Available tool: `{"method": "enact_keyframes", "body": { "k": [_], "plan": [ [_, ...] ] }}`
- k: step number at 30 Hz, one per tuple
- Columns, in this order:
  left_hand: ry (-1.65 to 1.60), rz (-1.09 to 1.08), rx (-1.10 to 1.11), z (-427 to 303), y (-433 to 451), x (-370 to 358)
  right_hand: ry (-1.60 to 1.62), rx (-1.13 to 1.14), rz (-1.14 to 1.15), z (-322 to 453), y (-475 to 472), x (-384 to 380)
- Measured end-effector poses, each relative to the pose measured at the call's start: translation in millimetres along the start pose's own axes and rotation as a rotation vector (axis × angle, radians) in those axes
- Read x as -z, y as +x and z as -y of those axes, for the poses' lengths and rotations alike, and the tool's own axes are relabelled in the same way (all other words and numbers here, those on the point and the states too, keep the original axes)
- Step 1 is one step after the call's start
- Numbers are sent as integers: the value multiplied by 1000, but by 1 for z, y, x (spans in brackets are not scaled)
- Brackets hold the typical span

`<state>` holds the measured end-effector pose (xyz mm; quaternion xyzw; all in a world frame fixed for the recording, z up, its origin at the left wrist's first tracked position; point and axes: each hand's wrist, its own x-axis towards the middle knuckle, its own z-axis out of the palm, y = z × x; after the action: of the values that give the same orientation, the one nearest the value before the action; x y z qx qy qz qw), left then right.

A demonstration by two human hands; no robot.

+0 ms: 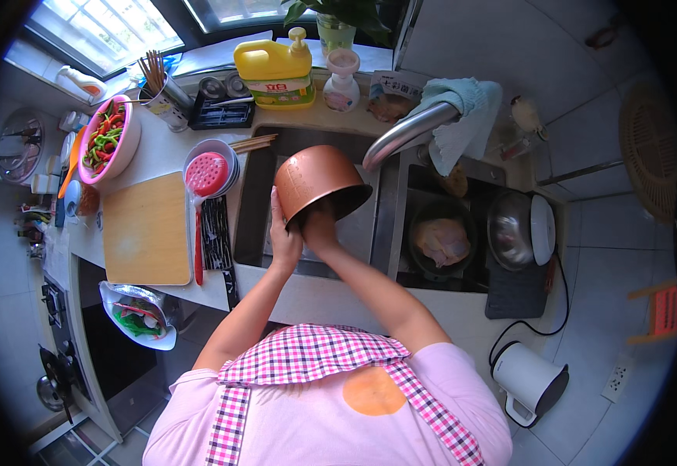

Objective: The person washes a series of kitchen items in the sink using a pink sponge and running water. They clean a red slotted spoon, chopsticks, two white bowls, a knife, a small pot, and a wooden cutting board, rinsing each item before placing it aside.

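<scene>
A copper-coloured metal pot (pixel 319 175) is tilted over the left sink basin (pixel 257 233), its mouth facing down and towards me. My left hand (pixel 284 233) holds the pot at its left side, fingers spread up along the outer wall. My right hand (pixel 319 227) reaches inside the pot's mouth; its fingers are hidden in the dark interior, so their grip cannot be told. Drops of water cling to the pot. Right of it curves the steel faucet (pixel 405 137), with a pale blue cloth (pixel 460 110) draped over it.
Raw poultry (pixel 442 242) lies in a dark bowl in the right basin, beside a steel bowl (pixel 510 231). On the left counter are a wooden cutting board (pixel 147 233), stacked bowls (pixel 230 152) with a red slotted ladle (pixel 206 175), and a pink-rimmed basin (pixel 132 140) of peppers. A yellow detergent jug (pixel 274 67) stands behind.
</scene>
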<state>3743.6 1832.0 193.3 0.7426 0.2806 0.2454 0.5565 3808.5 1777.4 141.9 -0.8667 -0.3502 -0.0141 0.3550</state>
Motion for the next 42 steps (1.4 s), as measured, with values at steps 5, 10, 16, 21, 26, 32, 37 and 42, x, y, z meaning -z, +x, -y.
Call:
{"method": "enact_keyframes", "body": {
  "k": [5,10,16,21,26,32,37,42],
  "plan": [
    [24,-20,52,-7,12,27,723,-313,375,22,2,36],
    [229,153,95,-19,17,32,-20,165,358,-28,-5,53],
    [316,367,87,-11,20,47,-422,621,539,-48,10,93],
    [8,643,620,-54,31,43,-340,1171,195,-51,55,106],
    [-14,614,655,-52,43,48,-711,987,379,-39,47,104],
    [-175,440,627,-42,26,42,-38,-129,699,-2,13,96],
    [-349,458,679,-46,11,35,489,-312,-109,8,27,68],
    [-439,442,745,-36,-3,29,678,-101,184,19,20,57]
  ]
}}
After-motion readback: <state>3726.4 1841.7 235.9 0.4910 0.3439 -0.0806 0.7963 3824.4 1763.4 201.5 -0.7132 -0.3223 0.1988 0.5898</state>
